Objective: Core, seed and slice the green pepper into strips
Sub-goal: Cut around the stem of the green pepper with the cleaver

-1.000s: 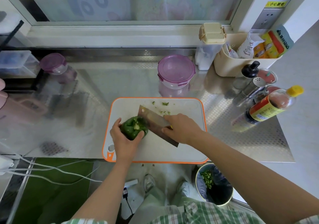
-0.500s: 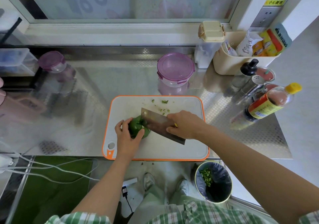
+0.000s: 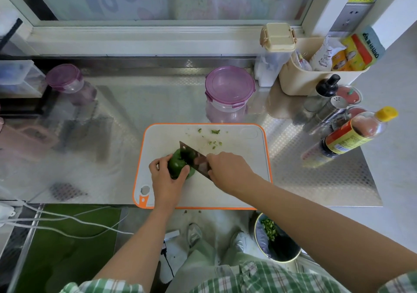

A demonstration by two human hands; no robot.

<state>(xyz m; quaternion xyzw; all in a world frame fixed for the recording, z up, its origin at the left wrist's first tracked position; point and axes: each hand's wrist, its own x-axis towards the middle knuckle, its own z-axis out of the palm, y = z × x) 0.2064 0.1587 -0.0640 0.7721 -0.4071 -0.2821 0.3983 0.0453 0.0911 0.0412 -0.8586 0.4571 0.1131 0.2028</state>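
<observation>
A view from above, looking down at a white cutting board (image 3: 237,186) with an orange rim, which lies on a shiny steel table (image 3: 135,103) below a window. Two bare forearms reach up from the bottom of the frame to the middle of the board.

The green pepper (image 3: 178,164) sits on the left half of the board, just left of centre frame. The left hand (image 3: 165,179) comes at it from below and grips it, fingers curled over its left side and thumb against its lower right. The right hand (image 3: 228,170), just to the right of the pepper, is closed around the handle of a cleaver (image 3: 194,159); the handle itself is hidden under the hand.

The wide blade runs on a slant from upper left to lower right. Its edge meets the pepper's right side, and its far corner reaches past the top of the pepper. The pepper therefore lies to the left of the knife hand, between the two hands, with the left hand nearer. The pepper looks rounded from here, and where its stem end points cannot be told.

The cut seems to be in its early stage, since no strips lie on the board. A few small green scraps (image 3: 214,143) are scattered toward the board's upper right. A purple-lidded container (image 3: 229,87) stands just beyond the board's top edge, and a bin (image 3: 291,257) holding green trimmings sits on the floor at lower right.
</observation>
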